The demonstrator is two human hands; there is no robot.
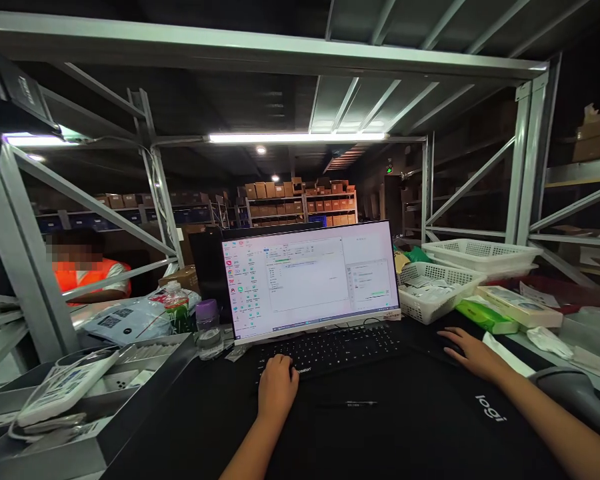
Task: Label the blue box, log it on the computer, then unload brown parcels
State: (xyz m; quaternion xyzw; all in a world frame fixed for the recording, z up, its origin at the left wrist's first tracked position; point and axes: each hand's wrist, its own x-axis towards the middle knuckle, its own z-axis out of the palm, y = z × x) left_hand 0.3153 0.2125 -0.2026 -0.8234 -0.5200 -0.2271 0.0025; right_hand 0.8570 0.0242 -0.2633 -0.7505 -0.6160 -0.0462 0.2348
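My left hand (279, 380) lies on the left end of a black keyboard (350, 347), fingers over the keys and thumb slightly apart. Over to the right, my right hand (473, 353) rests palm down on a dark computer mouse (445, 345), which is mostly hidden by the fingers and blends into the black desk mat (380, 440). Behind the keyboard stands a lit monitor (310, 280) showing desktop icons, a file window and a chat window. A black pen (361, 403) lies on the mat between my forearms.
On the left are a grey box (145, 393) of packaged items, plastic bags (130, 323) and a purple-lidded bottle (208, 317). White baskets (437, 290), a green pack (487, 317) and a grey scanner (575, 393) sit right. Metal shelf posts frame the desk. A person in an orange vest (93, 277) sits beyond.
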